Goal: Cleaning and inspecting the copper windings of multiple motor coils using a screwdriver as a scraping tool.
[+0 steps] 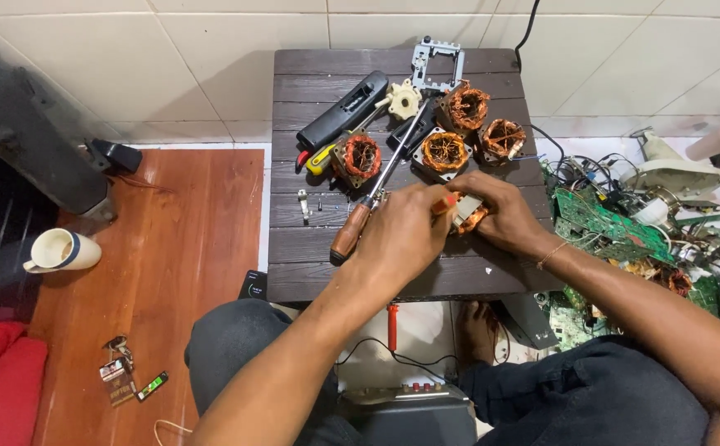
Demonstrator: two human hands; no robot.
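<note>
Both hands on a small copper-wound motor stator [469, 216] at the front of the dark slatted table [294, 272]. My right hand [500, 216] clamps it steady; my left hand [401, 235] pinches an orange-handled tool [444, 202] against it. Brown-handled screwdriver [360, 223] parked beside for reach.

Bright, even indoor light, soft shadows, sharp focus throughout, slight wide-angle bending at the edges.

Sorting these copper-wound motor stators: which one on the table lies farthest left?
The stator beside the yellow-handled screwdriver. The other three sit grouped to its right, near the table's far edge.
</note>
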